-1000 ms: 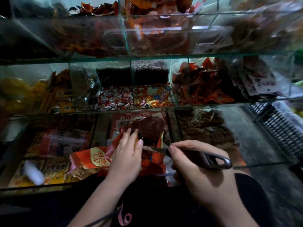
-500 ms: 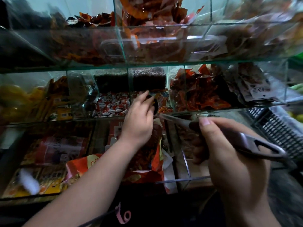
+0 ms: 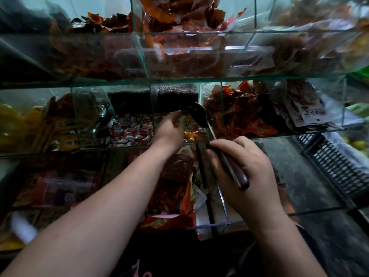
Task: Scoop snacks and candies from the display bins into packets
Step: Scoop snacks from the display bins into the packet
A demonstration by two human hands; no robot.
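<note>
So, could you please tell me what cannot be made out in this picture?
Head view:
- left hand: fingertips buried among the wrapped candies; a grip cannot be told.
- scoop, held by the right hand: bowl too dark to show contents.
- top-shelf snacks: blurred behind glass glare.
- white object, lower left: motion-blurred.

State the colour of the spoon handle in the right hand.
The spoon handle is dark brown; head view.

Nothing reads clearly. The white packets [image 3: 311, 113] in the right-hand middle bin [image 3: 336, 100] carry dark printed characters, too blurred to make out. A pink mark [image 3: 137, 267] on the dark garment [image 3: 179, 256] is cut off.
</note>
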